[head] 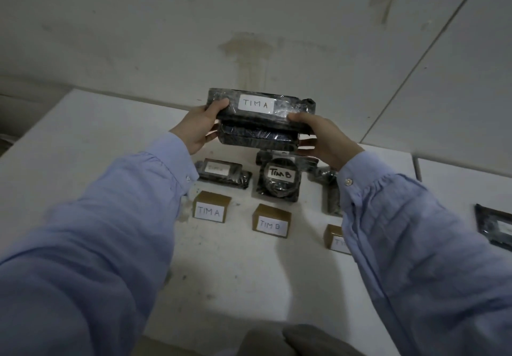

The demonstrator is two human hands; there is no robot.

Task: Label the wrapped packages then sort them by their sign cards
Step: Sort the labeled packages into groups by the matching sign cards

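A black wrapped package (pixel 260 123) with a white label reading TIM A is held above the white table (pixel 83 145). My left hand (pixel 198 128) grips its left end and my right hand (pixel 318 136) grips its right end, thumbs on top. Below it lie a smaller black package with a faded label (pixel 221 172) and a round black package labelled TIM B (pixel 279 179). Three brown sign cards stand in a row: TIM A (pixel 211 207), TIM B (pixel 272 221), and a third card (pixel 333 238) half hidden by my right sleeve.
Another black wrapped package (pixel 329 189) lies partly behind my right sleeve, and one more with a white label (pixel 494 225) sits at the right edge of view. A pale wall stands just behind the table.
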